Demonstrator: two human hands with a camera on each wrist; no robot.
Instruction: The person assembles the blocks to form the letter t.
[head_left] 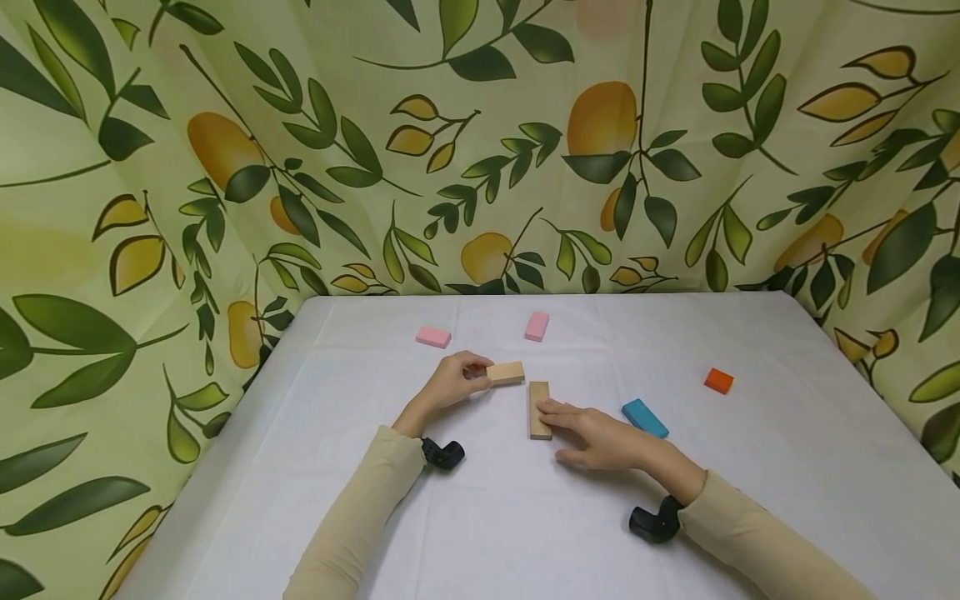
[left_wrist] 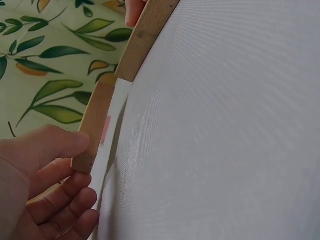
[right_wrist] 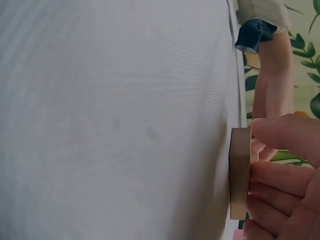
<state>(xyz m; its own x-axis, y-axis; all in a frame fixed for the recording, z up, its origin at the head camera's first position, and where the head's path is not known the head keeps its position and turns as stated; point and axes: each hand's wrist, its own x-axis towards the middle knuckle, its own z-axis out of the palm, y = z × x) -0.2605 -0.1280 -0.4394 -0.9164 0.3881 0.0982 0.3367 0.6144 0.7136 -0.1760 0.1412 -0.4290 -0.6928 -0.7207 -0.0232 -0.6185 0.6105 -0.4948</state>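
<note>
In the head view, my left hand point(head_left: 456, 377) pinches a plain wooden block point(head_left: 506, 373) by its left end. Thumb and fingers hold that end in the left wrist view, where the block point(left_wrist: 95, 122) appears raised off the cloth. A second wooden block point(head_left: 539, 410) lies lengthwise on the table just to the right and nearer. My right hand point(head_left: 603, 437) rests its fingertips on this block, with the thumb spread apart from the fingers. The right wrist view shows those fingers against the upper face of the block point(right_wrist: 240, 172).
Two pink blocks point(head_left: 433, 337) point(head_left: 536, 327) lie toward the back of the white-clothed table point(head_left: 480, 533). A blue block point(head_left: 645, 418) lies just behind the right hand, and an orange block point(head_left: 718, 381) is farther right. A leaf-patterned curtain point(head_left: 480, 150) hangs behind.
</note>
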